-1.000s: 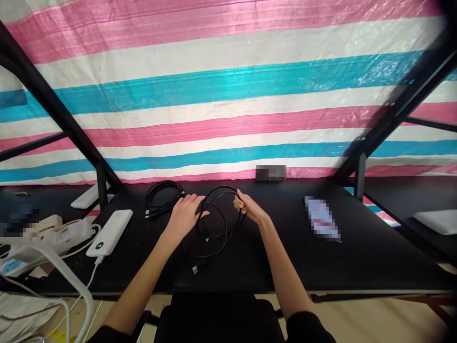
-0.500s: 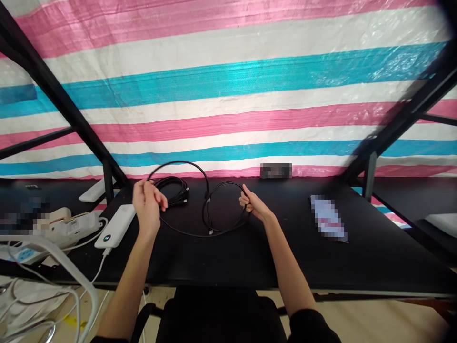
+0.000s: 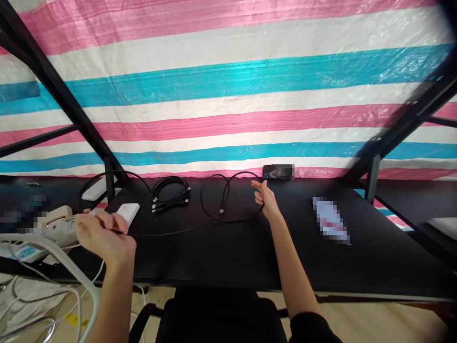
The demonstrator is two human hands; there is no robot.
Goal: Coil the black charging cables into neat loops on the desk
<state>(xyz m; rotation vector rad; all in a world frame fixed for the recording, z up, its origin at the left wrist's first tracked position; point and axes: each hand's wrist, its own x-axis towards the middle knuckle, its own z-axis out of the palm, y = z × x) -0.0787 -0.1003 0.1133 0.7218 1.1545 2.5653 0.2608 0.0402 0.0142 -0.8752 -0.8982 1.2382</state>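
Note:
A long black cable [image 3: 233,220] stretches between my two hands above the black desk. My left hand [image 3: 107,236] is closed round one part of it, in front of the white power bank, and a loop of cable arches up behind that hand. Over on the right, my right hand [image 3: 264,199] pinches the looped part, its fingers curled round the strand. One plug end [image 3: 222,209] of this cable dangles inside the right loop. Between the hands, a coiled black cable [image 3: 171,190] with pale metal plugs lies on the desk.
The white power bank [image 3: 129,213] lies left, partly hidden by my hand, near a white power strip [image 3: 21,252] with cords. A phone [image 3: 277,172] leans at the back against the striped sheet [image 3: 228,114]. A blurred pale item [image 3: 330,219] lies right. Black frame bars [image 3: 89,133] slant at both sides.
My left hand has moved left and nearer, pulling cable out from the loops. The right loops have become fewer and looser. My right hand has shifted slightly right.

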